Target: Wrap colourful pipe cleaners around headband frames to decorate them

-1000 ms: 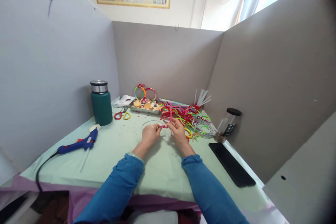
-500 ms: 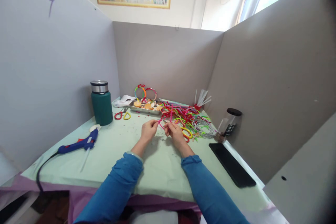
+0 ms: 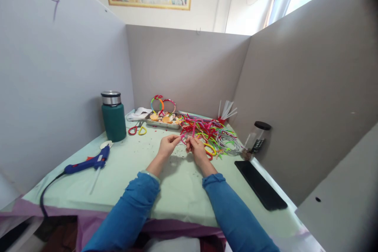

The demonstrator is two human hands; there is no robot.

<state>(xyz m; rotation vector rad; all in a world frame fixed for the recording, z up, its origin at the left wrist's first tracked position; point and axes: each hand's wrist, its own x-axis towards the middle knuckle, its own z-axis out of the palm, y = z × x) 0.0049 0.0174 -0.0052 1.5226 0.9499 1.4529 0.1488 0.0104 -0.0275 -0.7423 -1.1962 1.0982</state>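
Over the middle of the table, my left hand (image 3: 169,145) pinches one part of a bright pink pipe cleaner (image 3: 194,128) between thumb and fingertips. Close beside it, my right hand (image 3: 196,149) is closed on the same pink pipe cleaner, and one end sticks up above the fingers. A short pink stretch shows between the two hands; the rest is hidden by my fingers. Behind and right of my hands lies a heap of many-coloured pipe cleaners (image 3: 212,128). Yellow scissor-like handles (image 3: 210,149) show just right of my right hand.
A blue glue gun (image 3: 88,164) lies at left, near a green flask (image 3: 113,122) and red-and-yellow scissors (image 3: 137,130). At the back stands a metal tray (image 3: 163,125) with small pieces. On the right are a black phone-like slab (image 3: 260,185) and a black-lidded jar (image 3: 260,138). Partitions enclose the table.
My left fingers have shifted slightly right, closer to my right hand, covering more of the pink pipe cleaner. My right hand stays nearly in place. The view has shifted very slightly.
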